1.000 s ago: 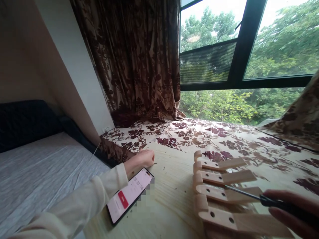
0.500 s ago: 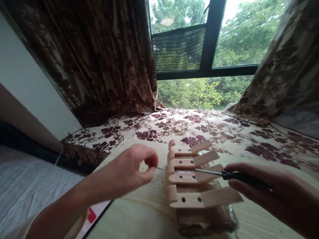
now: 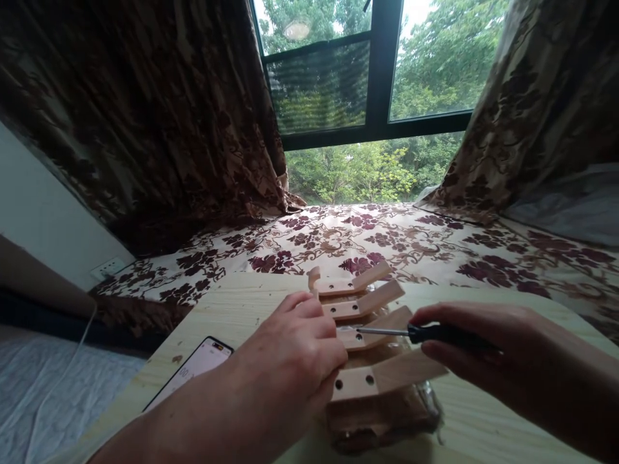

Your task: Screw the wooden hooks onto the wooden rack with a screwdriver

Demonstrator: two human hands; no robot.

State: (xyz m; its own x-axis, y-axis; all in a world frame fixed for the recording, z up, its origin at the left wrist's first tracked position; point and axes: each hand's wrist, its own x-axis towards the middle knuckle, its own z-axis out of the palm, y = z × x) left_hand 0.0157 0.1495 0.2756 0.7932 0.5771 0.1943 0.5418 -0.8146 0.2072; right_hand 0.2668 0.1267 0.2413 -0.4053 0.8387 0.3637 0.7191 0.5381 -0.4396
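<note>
Several pale wooden hook-like pieces (image 3: 349, 385), each with two screw holes and an angled arm, lie in a row across a plastic-wrapped wooden block (image 3: 377, 422). My left hand (image 3: 297, 351) is closed over the left ends of the middle pieces, its fingertips and any small item in them hidden. A black-handled screwdriver (image 3: 442, 334) is gripped in my right hand (image 3: 512, 341). Its metal shaft points left, with the tip at the right-hand hole of the third wooden piece (image 3: 349, 340) from the back.
A pale wooden tabletop (image 3: 232, 303) carries the work. To the left, a lit phone (image 3: 206, 361) lies partly under my left forearm. Behind is a ledge with floral cloth (image 3: 333, 235), below a window (image 3: 380, 71) between dark patterned curtains (image 3: 193, 116).
My left hand, which pinched a thin metal piece beside the row, has moved right onto the wooden pieces. The screwdriver tip has shifted onto the third piece's hole. The view has turned slightly right.
</note>
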